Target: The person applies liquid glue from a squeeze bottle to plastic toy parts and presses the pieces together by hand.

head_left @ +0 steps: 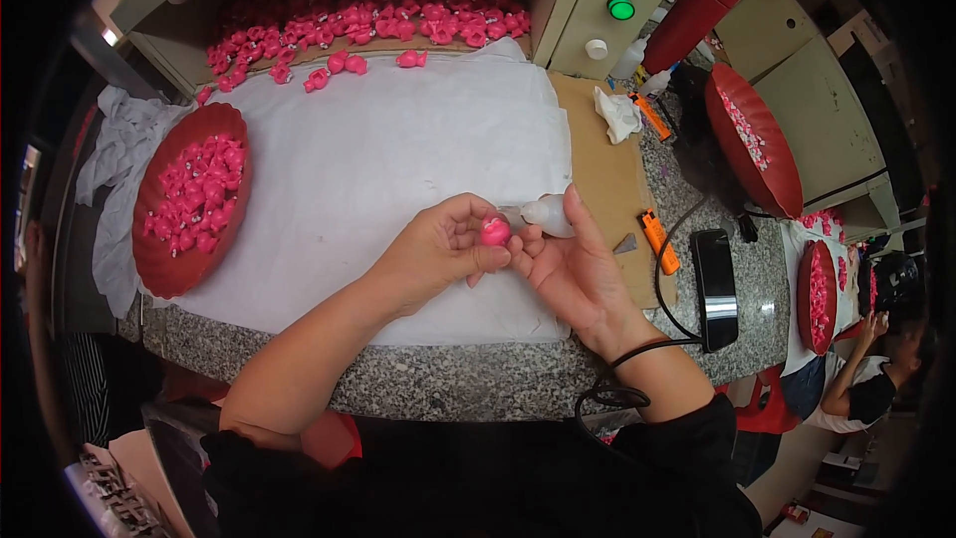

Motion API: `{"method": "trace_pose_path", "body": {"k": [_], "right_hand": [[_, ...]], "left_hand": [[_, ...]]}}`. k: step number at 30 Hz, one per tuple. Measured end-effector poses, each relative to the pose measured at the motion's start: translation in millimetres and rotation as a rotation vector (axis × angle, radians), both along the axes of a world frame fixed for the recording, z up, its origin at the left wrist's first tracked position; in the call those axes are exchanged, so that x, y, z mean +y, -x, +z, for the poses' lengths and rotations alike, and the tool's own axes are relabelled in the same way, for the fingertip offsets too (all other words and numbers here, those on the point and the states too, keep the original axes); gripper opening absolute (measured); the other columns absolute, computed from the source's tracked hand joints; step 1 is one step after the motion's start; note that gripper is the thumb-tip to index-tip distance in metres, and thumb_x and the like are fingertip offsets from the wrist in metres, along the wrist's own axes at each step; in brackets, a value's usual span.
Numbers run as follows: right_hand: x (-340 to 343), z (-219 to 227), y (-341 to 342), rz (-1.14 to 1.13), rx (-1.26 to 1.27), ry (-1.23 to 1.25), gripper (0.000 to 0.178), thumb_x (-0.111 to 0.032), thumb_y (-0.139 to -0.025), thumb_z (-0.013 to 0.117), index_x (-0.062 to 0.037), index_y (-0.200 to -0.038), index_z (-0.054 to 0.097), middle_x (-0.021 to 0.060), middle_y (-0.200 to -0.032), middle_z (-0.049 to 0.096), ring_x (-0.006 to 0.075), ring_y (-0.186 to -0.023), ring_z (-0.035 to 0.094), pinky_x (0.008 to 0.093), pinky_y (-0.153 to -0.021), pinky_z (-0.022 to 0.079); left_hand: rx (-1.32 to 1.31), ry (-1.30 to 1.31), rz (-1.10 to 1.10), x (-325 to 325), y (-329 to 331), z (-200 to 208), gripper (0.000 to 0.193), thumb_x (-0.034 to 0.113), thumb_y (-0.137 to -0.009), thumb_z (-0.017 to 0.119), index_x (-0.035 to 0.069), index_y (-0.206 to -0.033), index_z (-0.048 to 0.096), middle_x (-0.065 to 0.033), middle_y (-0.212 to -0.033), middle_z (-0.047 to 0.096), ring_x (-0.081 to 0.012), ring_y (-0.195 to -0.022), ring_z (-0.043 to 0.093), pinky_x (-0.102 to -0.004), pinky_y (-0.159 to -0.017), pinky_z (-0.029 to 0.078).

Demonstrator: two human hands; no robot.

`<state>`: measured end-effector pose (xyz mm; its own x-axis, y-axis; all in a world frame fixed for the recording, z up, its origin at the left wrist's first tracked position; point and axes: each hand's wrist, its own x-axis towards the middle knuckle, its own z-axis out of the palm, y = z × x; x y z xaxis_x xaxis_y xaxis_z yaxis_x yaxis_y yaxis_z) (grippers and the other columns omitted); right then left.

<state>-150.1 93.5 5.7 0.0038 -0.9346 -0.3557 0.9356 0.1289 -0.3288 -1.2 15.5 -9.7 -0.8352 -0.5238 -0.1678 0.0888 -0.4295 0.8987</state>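
Observation:
My left hand [430, 247] pinches a small pink figurine [495, 230] between thumb and fingers, in front of my body over the white paper sheet [378, 159]. Pale markings show on its rounded side. A small translucent squeeze bottle [551, 215] lies in my right hand [590, 284], between the thumb and the curled fingers. The bottle's narrow nozzle points left, close behind the figurine; whether the tip touches it I cannot tell. My hands are side by side, their fingertips almost meeting.
Several pink figurines fill a red bowl [164, 264] on the left and an open box [558, 0] at the back. On the right are a crumpled tissue [617, 115], an orange cutter [658, 240], a black phone [715, 289], a cable and another red bowl [782, 174]. Another person [866, 389] sits far right.

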Motion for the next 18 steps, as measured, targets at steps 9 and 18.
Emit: {"method": "trace_pose_path", "body": {"k": [9, 18], "right_hand": [[-5, -11, -2, 0.029, -0.028, -0.018, 0.029, -0.027, -0.082, 0.055, -0.0053, -0.099, 0.048, 0.0104, -0.090, 0.056, 0.0195, -0.077, 0.055, 0.0317, -0.078, 0.047], [0, -6, 6, -0.038, 0.030, 0.054, 0.023, -0.026, -0.083, 0.053, -0.0029, -0.088, 0.053, 0.0106, -0.079, 0.058, 0.0138, -0.063, 0.052, 0.0260, -0.064, 0.048]], "left_hand": [[-0.030, 0.232, 0.064, 5, -6, -7, 0.035, 0.006, -0.079, 0.056, 0.000, -0.112, 0.046, -0.0035, -0.093, 0.057, -0.0058, -0.075, 0.052, -0.0192, -0.055, 0.042], [0.034, 0.472, 0.254, 7, 4, -15, 0.031, 0.000, -0.069, 0.060, -0.002, -0.099, 0.052, -0.0058, -0.072, 0.056, -0.0085, -0.057, 0.052, -0.0227, -0.047, 0.043]]}}
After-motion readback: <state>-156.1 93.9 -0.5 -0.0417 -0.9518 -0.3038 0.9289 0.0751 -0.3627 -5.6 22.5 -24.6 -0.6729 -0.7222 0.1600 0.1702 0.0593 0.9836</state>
